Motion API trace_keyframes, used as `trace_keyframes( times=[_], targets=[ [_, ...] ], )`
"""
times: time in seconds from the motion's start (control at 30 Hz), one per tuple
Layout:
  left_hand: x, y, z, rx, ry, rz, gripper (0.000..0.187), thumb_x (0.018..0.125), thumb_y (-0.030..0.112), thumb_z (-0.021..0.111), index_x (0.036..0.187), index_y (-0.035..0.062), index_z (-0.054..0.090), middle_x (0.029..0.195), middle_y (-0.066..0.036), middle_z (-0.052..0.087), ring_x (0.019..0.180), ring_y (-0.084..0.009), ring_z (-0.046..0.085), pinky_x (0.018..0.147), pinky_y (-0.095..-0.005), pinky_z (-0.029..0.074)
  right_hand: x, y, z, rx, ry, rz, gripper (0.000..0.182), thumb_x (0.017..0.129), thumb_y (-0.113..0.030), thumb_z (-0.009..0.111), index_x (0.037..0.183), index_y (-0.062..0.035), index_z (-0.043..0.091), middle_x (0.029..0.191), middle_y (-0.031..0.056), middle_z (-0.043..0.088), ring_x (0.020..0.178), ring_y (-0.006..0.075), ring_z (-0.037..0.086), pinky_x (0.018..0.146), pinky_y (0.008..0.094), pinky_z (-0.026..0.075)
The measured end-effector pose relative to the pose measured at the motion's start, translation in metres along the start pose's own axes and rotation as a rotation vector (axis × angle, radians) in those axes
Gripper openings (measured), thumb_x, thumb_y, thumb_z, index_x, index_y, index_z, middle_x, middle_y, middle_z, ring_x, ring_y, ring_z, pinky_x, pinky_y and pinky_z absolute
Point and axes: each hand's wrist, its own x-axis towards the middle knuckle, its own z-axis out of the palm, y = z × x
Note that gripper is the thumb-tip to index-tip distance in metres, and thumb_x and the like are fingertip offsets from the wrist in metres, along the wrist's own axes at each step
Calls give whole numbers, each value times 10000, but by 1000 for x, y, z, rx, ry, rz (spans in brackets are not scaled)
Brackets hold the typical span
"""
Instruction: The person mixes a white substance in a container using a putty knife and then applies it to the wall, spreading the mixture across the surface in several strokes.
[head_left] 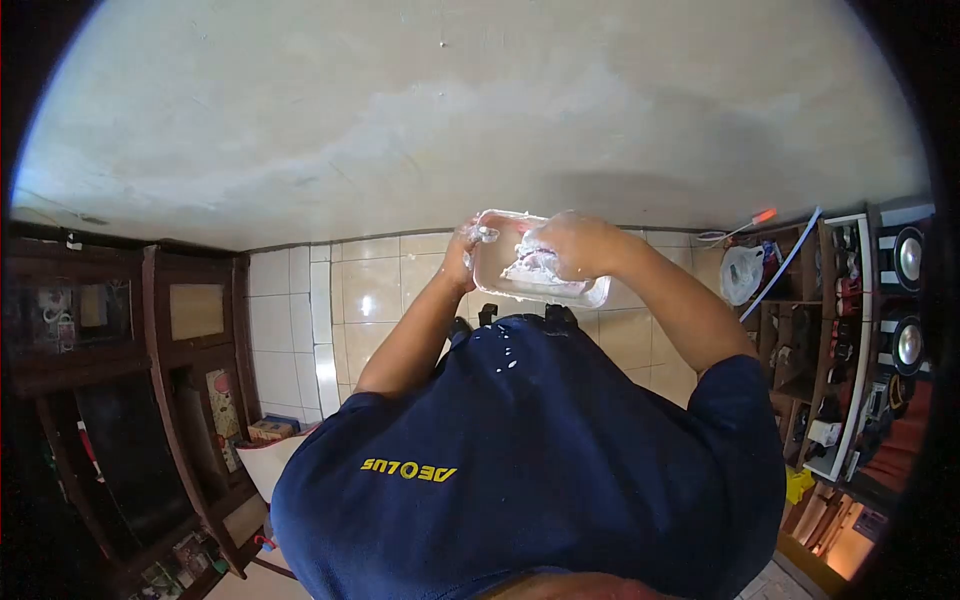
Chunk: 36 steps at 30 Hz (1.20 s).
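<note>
My left hand (464, 256) grips the left end of a shallow white rectangular tub (545, 293), with white paste smeared on its fingers. Inside the tub lies a lump of thick white paste (527, 268). My right hand (582, 246) is over the right half of the tub, its fingers curled down into the paste and coated with it. Whatever those fingers may hold is hidden by the paste and the hand. Just beyond the tub rises a pale wall (420, 130) with whiter patches across it.
Dark wooden cabinets (150, 330) stand on the left. To the right are shelves (800, 340) with many small items, a plastic bag (741, 274) and round speakers (908, 258). An orange-handled tool (764, 215) is near the wall. Tiles (375, 290) cover the floor.
</note>
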Motion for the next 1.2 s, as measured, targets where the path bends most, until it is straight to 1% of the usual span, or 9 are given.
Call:
trace_keyframes(
  times=[0.07, 0.2, 0.27, 0.33, 0.43, 0.47, 0.63, 0.93, 1.2],
  targets=[
    [3, -2, -2, 6, -54, 38, 435, 783, 277, 519, 1091, -28, 545, 1048, -155, 601, 934, -260, 618, 842, -381, 509, 0, 12, 7, 148, 198, -112, 278, 671, -98, 561, 942, -66, 619, 867, 196, 614, 838, 367, 581, 747, 451, 457],
    [5, -4, -7, 68, -51, 69, 394, 788, 239, 493, 1072, -27, 553, 1051, -158, 604, 936, -252, 619, 843, -369, 504, 5, 25, 11, 193, 168, -22, 301, 724, -140, 573, 1015, -78, 620, 837, 212, 606, 812, 387, 569, 736, 433, 453],
    [6, -8, -15, 64, -6, 38, 382, 790, 229, 486, 1065, -26, 556, 1044, -154, 608, 927, -239, 621, 837, -355, 501, 5, 38, 12, 327, 207, -144, 279, 715, -109, 579, 986, -59, 617, 866, 198, 622, 799, 372, 587, 736, 406, 464],
    [10, -12, -27, 157, -20, -8, 476, 804, 310, 481, 1176, 13, 494, 1189, -146, 537, 1080, -279, 539, 934, -412, 431, -2, 48, 13, 378, 345, 13, 181, 802, -134, 581, 949, -35, 620, 851, 150, 639, 748, 278, 601, 719, 349, 468],
    [12, -13, -30, 195, 6, 44, 452, 811, 278, 464, 1181, 20, 492, 1159, -135, 544, 1073, -275, 536, 921, -413, 439, -17, 64, 9, 597, 378, 146, 173, 842, -118, 551, 971, -11, 594, 856, 150, 620, 755, 199, 557, 734, 305, 453],
    [10, -13, -30, 152, 78, 21, 444, 814, 265, 458, 1183, 21, 490, 1145, -132, 547, 1068, -273, 537, 915, -413, 443, -21, 71, 15, 727, 478, 102, 154, 860, -115, 559, 952, 7, 581, 822, 88, 614, 736, 116, 494, 724, 267, 439],
    [-5, 7, 10, 149, 95, 73, 364, 812, 173, 443, 1123, 5, 530, 1066, -125, 587, 956, -245, 595, 863, -371, 485, -54, 81, 16, 861, 627, 259, 171, 886, -148, 564, 954, 8, 583, 829, 26, 611, 739, 87, 504, 724, 253, 441],
    [-9, 17, 20, 219, -51, 107, 398, 796, 227, 472, 1120, 6, 540, 1060, -118, 588, 972, -228, 576, 848, -365, 480, -76, 64, 38, 1380, 849, 204, 219, 875, -115, 577, 1049, 18, 572, 942, 54, 628, 843, 103, 585, 772, 278, 489],
    [-11, 8, 17, 111, 110, 99, 382, 862, 276, 418, 1131, 35, 543, 1042, -104, 598, 963, -233, 581, 849, -364, 479, -105, 54, 94, 2360, 851, -99, 398, 867, -115, 540, 1227, 9, 425, 1175, 157, 544, 1084, 279, 545, 932, 374, 465]
  ],
)
